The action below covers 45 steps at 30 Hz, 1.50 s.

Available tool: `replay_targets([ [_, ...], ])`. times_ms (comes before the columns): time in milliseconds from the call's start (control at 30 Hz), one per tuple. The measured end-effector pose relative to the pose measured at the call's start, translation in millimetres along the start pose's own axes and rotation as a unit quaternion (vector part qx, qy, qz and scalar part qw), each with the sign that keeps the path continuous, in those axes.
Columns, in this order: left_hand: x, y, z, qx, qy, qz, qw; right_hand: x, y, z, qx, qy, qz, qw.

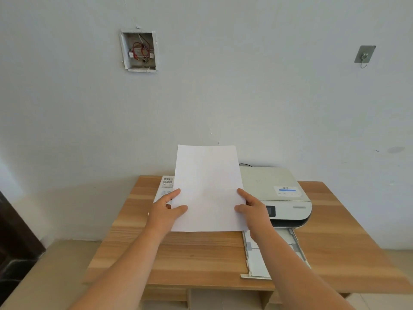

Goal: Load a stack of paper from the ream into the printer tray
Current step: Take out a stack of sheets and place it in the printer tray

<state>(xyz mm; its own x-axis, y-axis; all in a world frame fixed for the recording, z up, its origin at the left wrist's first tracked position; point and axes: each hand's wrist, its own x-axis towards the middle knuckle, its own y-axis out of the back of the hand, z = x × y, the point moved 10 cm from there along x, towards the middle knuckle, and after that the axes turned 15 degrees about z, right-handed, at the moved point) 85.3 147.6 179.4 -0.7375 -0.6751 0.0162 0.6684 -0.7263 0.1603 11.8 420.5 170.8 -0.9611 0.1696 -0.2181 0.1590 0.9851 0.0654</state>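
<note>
Nearest us the printer tray (pixel 257 262) juts out past the surface's (pixel 201 253) front edge, ready for loading, while our left hand (pixel 164 214) and right hand (pixel 253 211) pinch the paper stack (pixel 209 189) upright by its sides, likely squaring it, with the ream (pixel 166 186) behind near the far edge.

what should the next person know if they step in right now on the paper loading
Left hand and right hand: both grip the paper stack by its side edges, held upright above the table.
Ream: on the table behind the stack, mostly hidden.
Printer: to the right, its tray pulled out toward the person.
Done: stack taken up.
Left: move it right, lower it flat into the tray, push the tray in.
</note>
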Motion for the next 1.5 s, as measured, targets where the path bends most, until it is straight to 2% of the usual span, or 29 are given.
replay_targets([
  [400,-39,-101,2,0.011,0.003,-0.043,0.999,46,96,20,0.011,-0.026,0.039,0.999],
  [867,-9,-186,-2,-0.046,0.043,-0.124,0.99,109,126,19,0.04,-0.045,0.096,0.994],
  [1067,-2,-198,-14,-0.029,0.047,-0.123,0.991,121,127,30,0.04,-0.056,0.086,0.994],
  [1500,-32,-246,-12,0.017,0.044,-0.05,0.998,176,169,39,0.032,-0.074,0.007,0.997],
])
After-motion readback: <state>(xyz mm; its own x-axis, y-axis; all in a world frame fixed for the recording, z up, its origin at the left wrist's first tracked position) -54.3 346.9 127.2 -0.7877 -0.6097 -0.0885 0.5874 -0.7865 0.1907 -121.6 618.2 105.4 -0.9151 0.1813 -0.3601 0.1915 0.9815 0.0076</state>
